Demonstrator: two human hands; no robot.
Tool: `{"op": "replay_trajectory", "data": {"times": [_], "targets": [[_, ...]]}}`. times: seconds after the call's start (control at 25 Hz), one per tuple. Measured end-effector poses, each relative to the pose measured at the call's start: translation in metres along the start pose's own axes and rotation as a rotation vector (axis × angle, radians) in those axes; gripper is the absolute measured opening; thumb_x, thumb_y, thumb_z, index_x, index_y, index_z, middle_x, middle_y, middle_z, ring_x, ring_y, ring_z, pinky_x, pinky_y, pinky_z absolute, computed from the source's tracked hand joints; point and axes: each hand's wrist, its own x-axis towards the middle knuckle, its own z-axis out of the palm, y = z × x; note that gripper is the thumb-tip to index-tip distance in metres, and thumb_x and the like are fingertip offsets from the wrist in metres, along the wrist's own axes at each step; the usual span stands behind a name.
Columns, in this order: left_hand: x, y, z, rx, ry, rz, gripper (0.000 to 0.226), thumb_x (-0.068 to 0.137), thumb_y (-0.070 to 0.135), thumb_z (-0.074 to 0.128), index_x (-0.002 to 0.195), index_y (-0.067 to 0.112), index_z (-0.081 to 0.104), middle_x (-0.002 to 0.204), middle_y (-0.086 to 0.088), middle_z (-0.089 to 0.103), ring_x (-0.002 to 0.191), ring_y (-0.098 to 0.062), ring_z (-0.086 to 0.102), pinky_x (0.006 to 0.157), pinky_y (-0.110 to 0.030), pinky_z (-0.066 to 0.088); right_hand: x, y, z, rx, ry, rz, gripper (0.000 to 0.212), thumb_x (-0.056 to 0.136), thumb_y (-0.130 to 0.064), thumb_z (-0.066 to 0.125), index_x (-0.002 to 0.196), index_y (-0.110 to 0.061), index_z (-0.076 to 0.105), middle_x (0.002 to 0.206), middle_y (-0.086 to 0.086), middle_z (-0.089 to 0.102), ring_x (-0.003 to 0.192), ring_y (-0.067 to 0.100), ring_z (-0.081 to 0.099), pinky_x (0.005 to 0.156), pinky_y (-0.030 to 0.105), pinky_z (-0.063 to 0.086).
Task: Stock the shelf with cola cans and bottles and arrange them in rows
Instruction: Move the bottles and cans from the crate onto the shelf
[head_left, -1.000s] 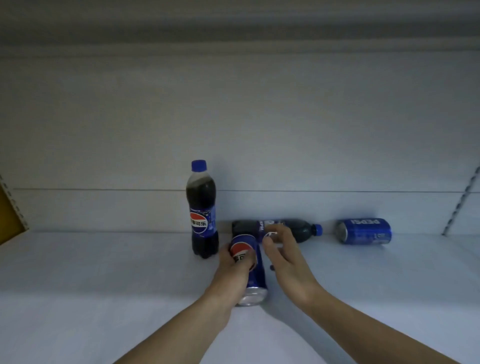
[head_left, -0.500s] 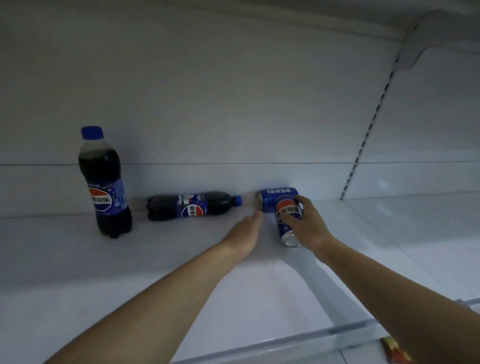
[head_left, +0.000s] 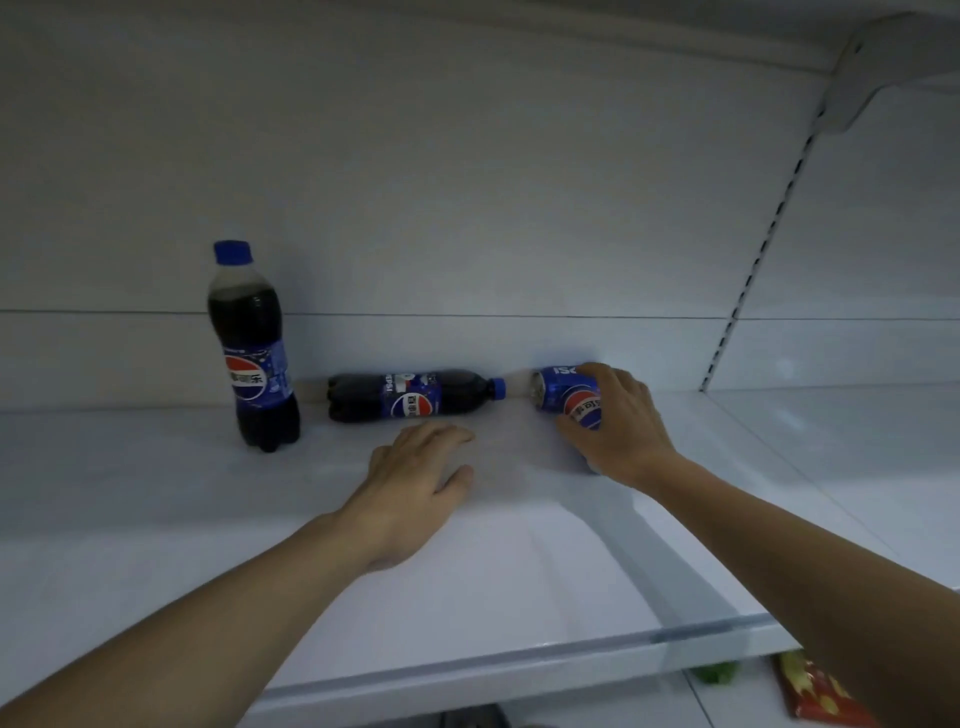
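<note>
- Can (head_left: 583, 409) is lying on the shelf (head_left: 156, 519) near the back wall, with the right hand (head_left: 615, 423) gripping it from above, fingers curling round it.
- Back can (head_left: 551, 385) is lying just behind it, its end facing left.
- Left hand (head_left: 415, 467) is resting palm-down on the shelf, fingers loose, holding nothing.
- Lying bottle (head_left: 410, 397) is pointing its cap at the cans; upright bottle (head_left: 254, 353) is standing further left.

bare forearms (head_left: 218, 608), bare hands (head_left: 415, 470)
</note>
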Motion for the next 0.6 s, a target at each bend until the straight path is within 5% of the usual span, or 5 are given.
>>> {"op": "replay_trajectory", "data": {"times": [0.2,0.6], "targets": [[-0.071,-0.027,-0.081,0.105,0.157,0.008,0.055,0.096,0.049,0.036,0.143,0.024,0.049,0.144,0.005,0.05,0.132,-0.016,0.046,0.107,-0.042,0.039,-0.044,-0.092,0.015,0.004,-0.061,-0.426,0.07,0.086,-0.05,0.064,0.147,-0.032,0.034,0.153,-0.003,0.035,0.141,0.021,0.032,0.114,0.047,0.034],[-0.381,-0.094,-0.216,0.362,0.457,-0.423,0.039,0.104,0.039,0.042,0.139,0.024,0.051,0.137,0.009,0.055,0.129,-0.009,0.048,0.105,-0.047,0.044,-0.209,-0.361,0.118,0.433,-0.337,-1.009,0.05,0.093,-0.041,0.062,0.139,-0.029,0.045,0.14,-0.01,0.044,0.128,0.006,0.041,0.103,0.022,0.03]]}}
